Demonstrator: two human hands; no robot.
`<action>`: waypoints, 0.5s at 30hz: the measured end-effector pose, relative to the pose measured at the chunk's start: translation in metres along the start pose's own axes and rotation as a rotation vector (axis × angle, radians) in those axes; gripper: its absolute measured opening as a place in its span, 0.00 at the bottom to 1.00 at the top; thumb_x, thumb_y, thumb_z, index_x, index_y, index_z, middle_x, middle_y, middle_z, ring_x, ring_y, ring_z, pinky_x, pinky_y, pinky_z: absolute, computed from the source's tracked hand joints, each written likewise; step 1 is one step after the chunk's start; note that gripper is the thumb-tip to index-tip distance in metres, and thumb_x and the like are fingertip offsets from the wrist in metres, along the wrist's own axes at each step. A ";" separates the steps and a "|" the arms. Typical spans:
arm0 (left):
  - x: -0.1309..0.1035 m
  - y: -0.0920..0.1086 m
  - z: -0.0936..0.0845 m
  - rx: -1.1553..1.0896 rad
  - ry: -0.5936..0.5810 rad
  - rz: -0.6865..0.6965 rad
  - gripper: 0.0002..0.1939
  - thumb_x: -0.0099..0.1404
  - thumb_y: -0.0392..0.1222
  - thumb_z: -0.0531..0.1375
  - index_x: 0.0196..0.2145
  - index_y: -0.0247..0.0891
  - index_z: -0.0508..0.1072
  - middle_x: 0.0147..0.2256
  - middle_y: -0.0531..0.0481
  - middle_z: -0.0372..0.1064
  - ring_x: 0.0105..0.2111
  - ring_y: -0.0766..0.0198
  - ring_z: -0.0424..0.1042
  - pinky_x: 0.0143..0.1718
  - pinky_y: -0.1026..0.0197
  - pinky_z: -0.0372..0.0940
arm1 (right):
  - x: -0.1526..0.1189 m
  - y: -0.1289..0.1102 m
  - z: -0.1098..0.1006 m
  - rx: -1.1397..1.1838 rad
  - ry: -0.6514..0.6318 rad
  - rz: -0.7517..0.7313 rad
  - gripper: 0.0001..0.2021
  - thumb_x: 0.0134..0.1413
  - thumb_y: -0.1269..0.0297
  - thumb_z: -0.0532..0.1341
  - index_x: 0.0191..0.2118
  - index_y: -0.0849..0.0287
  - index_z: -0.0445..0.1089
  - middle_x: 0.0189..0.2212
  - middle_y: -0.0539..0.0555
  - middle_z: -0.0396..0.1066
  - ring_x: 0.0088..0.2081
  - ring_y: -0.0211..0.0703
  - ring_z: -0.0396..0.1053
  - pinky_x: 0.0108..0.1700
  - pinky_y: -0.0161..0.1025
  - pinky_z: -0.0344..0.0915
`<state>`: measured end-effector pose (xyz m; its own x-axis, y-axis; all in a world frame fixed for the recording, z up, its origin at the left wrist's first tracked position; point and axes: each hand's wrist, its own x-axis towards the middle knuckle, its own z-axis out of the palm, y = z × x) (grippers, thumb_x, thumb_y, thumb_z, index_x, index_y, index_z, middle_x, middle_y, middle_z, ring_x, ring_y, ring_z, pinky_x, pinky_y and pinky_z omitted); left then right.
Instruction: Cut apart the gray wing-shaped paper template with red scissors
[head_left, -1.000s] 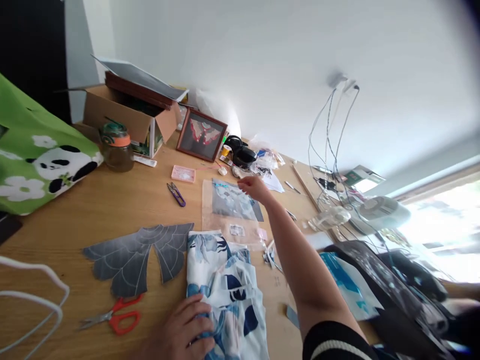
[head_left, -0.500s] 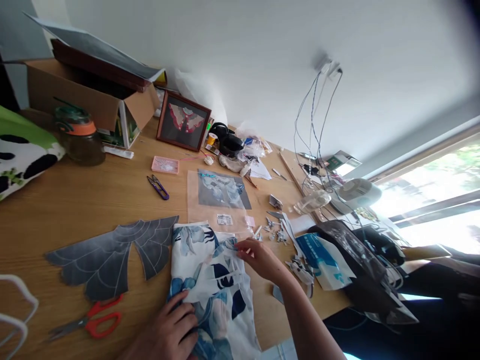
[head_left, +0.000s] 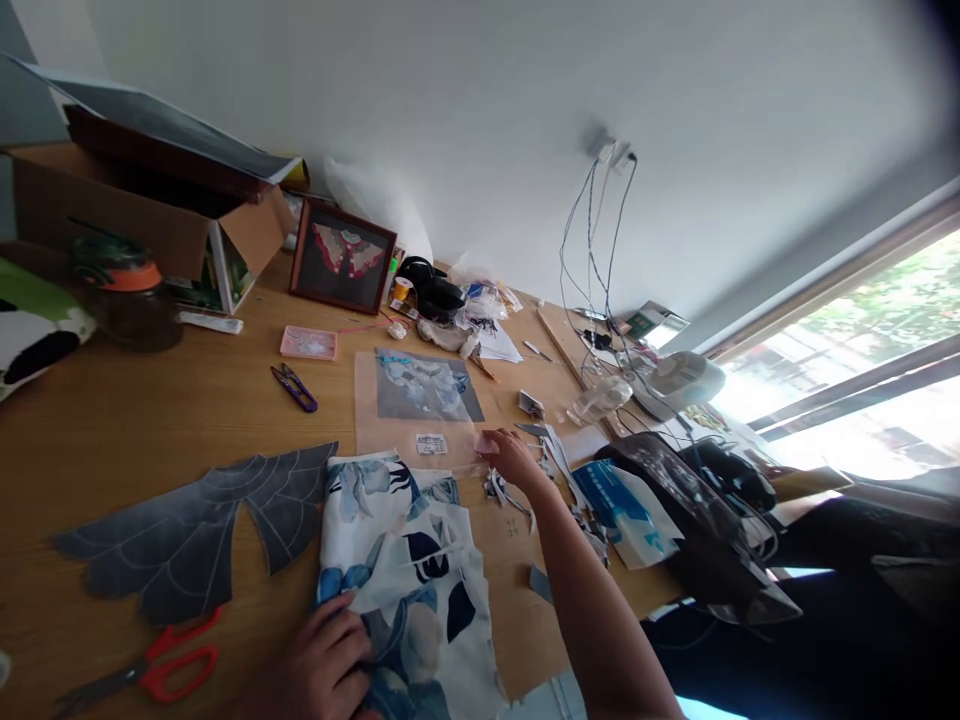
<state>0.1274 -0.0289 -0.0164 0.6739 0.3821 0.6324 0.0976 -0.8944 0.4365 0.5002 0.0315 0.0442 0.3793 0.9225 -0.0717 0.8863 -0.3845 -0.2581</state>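
My left hand (head_left: 330,655) lies with its fingers stretched over the left edge of a folded white cloth (head_left: 450,590) printed with blue leaves and flowers. Beyond the cloth's far right corner, my right hand (head_left: 514,458) has its fingertips closed on a small pale pink piece (head_left: 486,443), at the edge of a clear packet (head_left: 375,430) holding a grey patterned sheet (head_left: 427,388). To the left of the cloth is a grey wing-shaped cutout (head_left: 202,530) with pale lines. Red-handled scissors (head_left: 176,672) rest nearer me.
Purple thread snips (head_left: 295,388) and a pink tray (head_left: 309,343) lie farther back. Behind them stand a framed wing picture (head_left: 343,258), a bottle (head_left: 131,305) and a cardboard box (head_left: 112,200). Fabric scraps (head_left: 499,487) and a blue-and-white packet (head_left: 626,510) are to the right.
My right hand has left the cloth's far edge and moved outward to the pink piece. The left hand stays on the cloth. The whole view has shifted slightly.
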 end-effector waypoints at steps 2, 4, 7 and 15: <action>-0.004 -0.006 0.008 -0.012 0.001 0.014 0.09 0.65 0.41 0.59 0.26 0.41 0.72 0.29 0.54 0.72 0.35 0.64 0.71 0.58 0.55 0.62 | -0.002 0.002 -0.003 0.009 0.039 0.042 0.13 0.47 0.72 0.63 0.41 0.57 0.75 0.44 0.60 0.74 0.52 0.55 0.66 0.55 0.44 0.58; -0.009 -0.012 0.020 0.029 0.063 0.067 0.08 0.62 0.37 0.61 0.25 0.41 0.70 0.28 0.57 0.72 0.33 0.67 0.70 0.60 0.57 0.59 | -0.002 0.004 -0.010 0.042 0.110 0.094 0.11 0.47 0.71 0.62 0.40 0.60 0.74 0.46 0.63 0.72 0.55 0.58 0.63 0.57 0.48 0.56; -0.014 -0.019 0.041 0.091 0.246 0.146 0.13 0.59 0.33 0.62 0.20 0.41 0.65 0.23 0.61 0.67 0.28 0.71 0.67 0.62 0.60 0.54 | 0.002 0.001 -0.021 0.170 0.200 0.153 0.12 0.51 0.66 0.61 0.42 0.62 0.71 0.48 0.67 0.70 0.56 0.61 0.61 0.57 0.52 0.55; -0.023 -0.036 0.075 0.344 0.214 0.184 0.15 0.63 0.40 0.61 0.20 0.41 0.64 0.19 0.62 0.62 0.22 0.70 0.61 0.54 0.65 0.61 | 0.032 -0.076 -0.001 0.798 -0.128 0.088 0.19 0.55 0.47 0.55 0.39 0.60 0.68 0.35 0.59 0.76 0.29 0.42 0.74 0.30 0.36 0.69</action>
<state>0.1628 -0.0226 -0.0945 0.5397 0.2170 0.8134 0.2526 -0.9634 0.0893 0.4453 0.0901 0.0625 0.3631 0.9052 -0.2207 0.3796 -0.3600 -0.8522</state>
